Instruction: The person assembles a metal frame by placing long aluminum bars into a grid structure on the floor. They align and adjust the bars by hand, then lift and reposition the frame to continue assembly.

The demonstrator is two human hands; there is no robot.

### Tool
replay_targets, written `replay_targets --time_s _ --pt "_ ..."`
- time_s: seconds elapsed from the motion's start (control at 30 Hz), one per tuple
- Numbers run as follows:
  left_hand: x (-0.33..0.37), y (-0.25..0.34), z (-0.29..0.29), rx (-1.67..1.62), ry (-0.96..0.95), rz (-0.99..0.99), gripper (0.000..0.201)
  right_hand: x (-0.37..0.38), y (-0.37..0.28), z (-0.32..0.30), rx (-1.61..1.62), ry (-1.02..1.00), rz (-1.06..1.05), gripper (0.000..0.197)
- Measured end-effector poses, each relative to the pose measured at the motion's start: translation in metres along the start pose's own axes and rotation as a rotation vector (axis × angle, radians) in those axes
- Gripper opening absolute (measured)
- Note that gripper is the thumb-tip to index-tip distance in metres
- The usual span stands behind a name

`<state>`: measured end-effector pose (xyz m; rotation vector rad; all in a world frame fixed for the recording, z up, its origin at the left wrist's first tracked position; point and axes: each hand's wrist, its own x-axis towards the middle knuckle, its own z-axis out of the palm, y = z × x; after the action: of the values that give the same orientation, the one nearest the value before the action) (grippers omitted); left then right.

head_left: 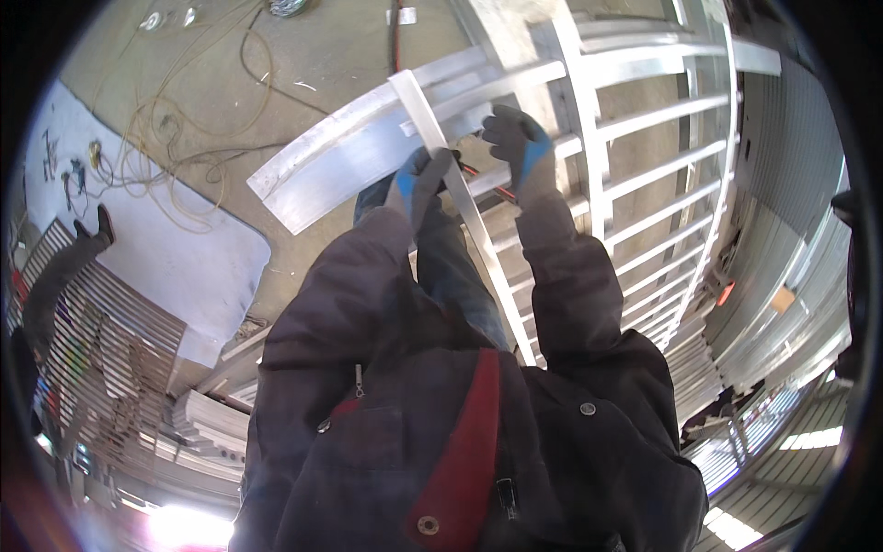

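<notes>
Both my hands wear dark gloves with blue on them. My left hand (423,181) is closed around a long flat metal bar (474,225), which slants from the upper middle down toward my waist. To its right, my right hand (517,140) is raised over the edge of a ladder-like metal frame (596,156). Its fingers are loosely bent and apart, with nothing visible between them. A wide, silvery metal channel (322,170) lies beyond my left hand, crossed by the bar's far end. A red and black cable (501,191) shows just below my right hand.
Loose hoses and cables (184,156) sprawl across the floor at the left, partly over a pale sheet (175,248). A slatted metal panel (110,340) stands farther left, beside another person's leg (55,267). Stacked metal sheets (791,184) line the right side.
</notes>
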<state>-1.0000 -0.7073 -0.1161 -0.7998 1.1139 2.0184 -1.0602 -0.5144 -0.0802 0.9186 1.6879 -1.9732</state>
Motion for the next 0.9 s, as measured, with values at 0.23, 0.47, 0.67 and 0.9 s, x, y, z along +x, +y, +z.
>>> replay_targets --time_s 0.23,0.47,0.67,0.9 --pt "-0.019 -0.045 -0.009 0.149 -0.095 -0.155 0.045 -0.065 0.042 -0.069 -0.199 0.24 0.336 0.048" --pt "-0.022 -0.059 0.0 0.185 -0.119 -0.136 0.042 -0.038 0.079 -0.035 0.118 0.099 0.215 0.057" --pt "-0.023 -0.06 0.003 0.26 -0.058 -0.142 0.042 -0.052 0.074 -0.033 0.1 0.032 0.169 0.055" --pt "-0.023 -0.059 0.003 0.23 -0.058 -0.156 0.041 -0.04 0.088 -0.045 0.196 -0.088 0.235 0.063"
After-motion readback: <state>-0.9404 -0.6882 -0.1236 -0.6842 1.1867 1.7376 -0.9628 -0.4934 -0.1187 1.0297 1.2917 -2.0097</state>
